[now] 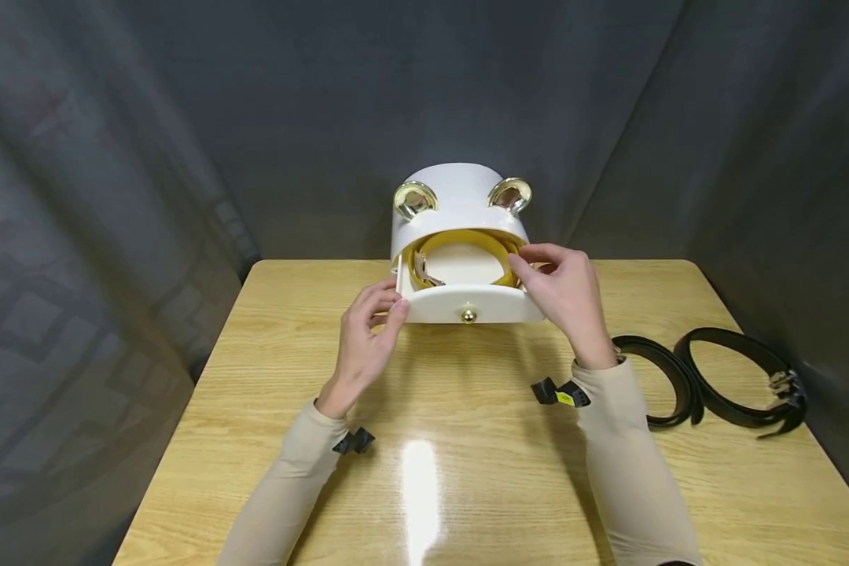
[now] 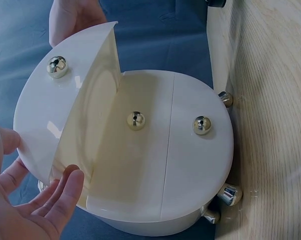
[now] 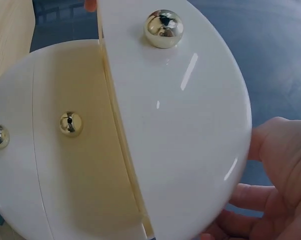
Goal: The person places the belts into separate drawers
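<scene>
A white rounded box (image 1: 460,192) with two gold ear-shaped ornaments (image 1: 414,200) stands at the table's back edge. Its top drawer (image 1: 435,305) is pulled out and has a gold knob (image 1: 469,316). Inside that drawer lies a coiled yellow belt (image 1: 461,238) with a metal buckle (image 1: 422,267). My left hand (image 1: 366,334) holds the drawer's left front corner, thumb against the front panel. At the right side, my right hand (image 1: 568,292) grips the drawer, its thumb over the rim beside the belt. Two lower drawers (image 2: 140,165) are closed in the left wrist view.
Two coiled black belts (image 1: 732,338) lie side by side on the right of the wooden table (image 1: 276,377), close to my right forearm. Dark grey curtains (image 1: 325,102) hang behind the table and at both sides. Short gold feet (image 2: 229,194) support the box.
</scene>
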`<control>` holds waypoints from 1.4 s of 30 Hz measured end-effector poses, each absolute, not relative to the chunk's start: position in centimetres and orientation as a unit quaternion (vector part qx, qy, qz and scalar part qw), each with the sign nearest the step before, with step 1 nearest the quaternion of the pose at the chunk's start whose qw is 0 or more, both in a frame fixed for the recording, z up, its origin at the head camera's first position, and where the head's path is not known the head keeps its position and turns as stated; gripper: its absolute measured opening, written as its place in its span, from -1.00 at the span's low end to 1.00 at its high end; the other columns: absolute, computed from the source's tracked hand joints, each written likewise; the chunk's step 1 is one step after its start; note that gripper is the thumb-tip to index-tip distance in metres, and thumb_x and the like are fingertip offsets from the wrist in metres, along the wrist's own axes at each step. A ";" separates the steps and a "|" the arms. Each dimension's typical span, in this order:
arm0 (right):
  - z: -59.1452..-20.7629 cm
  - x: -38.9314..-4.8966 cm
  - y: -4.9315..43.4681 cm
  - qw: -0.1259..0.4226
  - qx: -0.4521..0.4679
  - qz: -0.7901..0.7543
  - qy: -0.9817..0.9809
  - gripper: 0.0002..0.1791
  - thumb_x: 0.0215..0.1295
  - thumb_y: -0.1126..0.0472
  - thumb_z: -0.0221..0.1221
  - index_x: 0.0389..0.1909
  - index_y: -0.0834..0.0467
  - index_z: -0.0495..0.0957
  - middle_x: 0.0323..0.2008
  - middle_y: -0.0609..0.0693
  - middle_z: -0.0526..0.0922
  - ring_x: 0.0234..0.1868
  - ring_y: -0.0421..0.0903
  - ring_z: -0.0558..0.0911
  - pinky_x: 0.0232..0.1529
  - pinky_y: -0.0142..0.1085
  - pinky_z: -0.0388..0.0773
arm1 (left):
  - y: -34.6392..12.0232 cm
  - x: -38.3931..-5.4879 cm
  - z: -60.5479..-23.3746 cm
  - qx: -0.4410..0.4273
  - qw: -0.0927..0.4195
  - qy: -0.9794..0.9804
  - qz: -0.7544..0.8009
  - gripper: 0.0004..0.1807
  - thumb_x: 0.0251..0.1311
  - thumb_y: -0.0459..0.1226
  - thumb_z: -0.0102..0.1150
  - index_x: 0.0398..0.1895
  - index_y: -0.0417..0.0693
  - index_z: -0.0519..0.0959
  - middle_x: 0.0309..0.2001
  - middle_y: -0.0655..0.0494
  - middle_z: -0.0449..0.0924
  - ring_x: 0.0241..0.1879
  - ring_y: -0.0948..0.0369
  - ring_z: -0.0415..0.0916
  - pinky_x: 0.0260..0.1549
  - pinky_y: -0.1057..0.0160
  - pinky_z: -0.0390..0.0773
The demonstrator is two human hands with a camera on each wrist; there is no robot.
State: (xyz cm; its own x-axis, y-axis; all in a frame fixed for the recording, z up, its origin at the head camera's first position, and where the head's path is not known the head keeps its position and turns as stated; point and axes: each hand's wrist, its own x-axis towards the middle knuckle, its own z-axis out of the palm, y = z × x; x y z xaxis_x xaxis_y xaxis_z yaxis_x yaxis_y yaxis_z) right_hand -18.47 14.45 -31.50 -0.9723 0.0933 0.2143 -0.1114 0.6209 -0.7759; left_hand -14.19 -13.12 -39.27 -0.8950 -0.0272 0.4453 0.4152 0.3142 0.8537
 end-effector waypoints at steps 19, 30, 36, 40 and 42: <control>-32.6 -19.5 14.6 0.086 0.027 0.479 -0.873 -0.54 0.37 -0.15 0.39 0.04 0.12 0.81 -0.04 0.13 0.82 -0.18 -0.10 0.63 -0.22 -0.40 0.48 | -13.3 -14.1 -39.5 -0.116 0.196 -0.787 -0.573 -0.75 0.50 -0.21 0.23 -0.07 -0.27 0.69 0.32 -0.16 0.61 0.01 -0.08 0.75 0.00 0.01 0.78; -33.6 -18.6 15.6 0.122 0.016 0.537 -0.834 -0.56 0.46 -0.09 0.32 0.06 0.19 0.78 -0.23 -0.27 0.70 -0.22 -0.24 0.60 -0.27 -0.42 0.48 | -13.3 -13.9 -39.1 -0.132 0.299 -0.822 -0.466 -0.70 0.33 -0.25 0.37 0.02 -0.23 0.65 0.20 -0.15 0.68 -0.02 -0.11 0.71 -0.10 -0.04 0.76; -34.0 -17.6 16.3 0.142 0.012 0.543 -0.827 -0.57 0.51 -0.08 0.28 0.09 0.20 0.76 -0.19 -0.35 0.67 -0.13 -0.25 0.61 -0.16 -0.39 0.50 | -12.5 -13.5 -38.9 -0.161 0.412 -0.825 -0.352 -0.64 0.18 -0.20 0.47 -0.04 -0.19 0.66 0.10 -0.24 0.65 -0.06 -0.12 0.60 -0.14 -0.02 0.62; -34.2 -17.0 16.7 0.159 0.014 0.547 -0.822 -0.61 0.51 -0.04 0.29 0.09 0.17 0.76 -0.19 -0.39 0.68 -0.14 -0.27 0.62 -0.17 -0.41 0.50 | -11.9 -13.0 -38.7 -0.183 0.457 -0.813 -0.312 -0.67 0.11 -0.21 0.49 -0.09 -0.14 0.67 -0.04 -0.17 0.64 -0.17 -0.06 0.55 -0.27 0.06 0.60; -34.4 -16.7 16.9 0.167 0.016 0.548 -0.819 -0.64 0.51 -0.01 0.29 0.09 0.16 0.77 -0.20 -0.40 0.68 -0.17 -0.29 0.63 -0.21 -0.43 0.50 | -11.6 -12.8 -38.5 -0.198 0.469 -0.807 -0.299 -0.67 0.09 -0.23 0.51 -0.10 -0.13 0.68 -0.11 -0.14 0.64 -0.24 -0.03 0.54 -0.35 0.10 0.60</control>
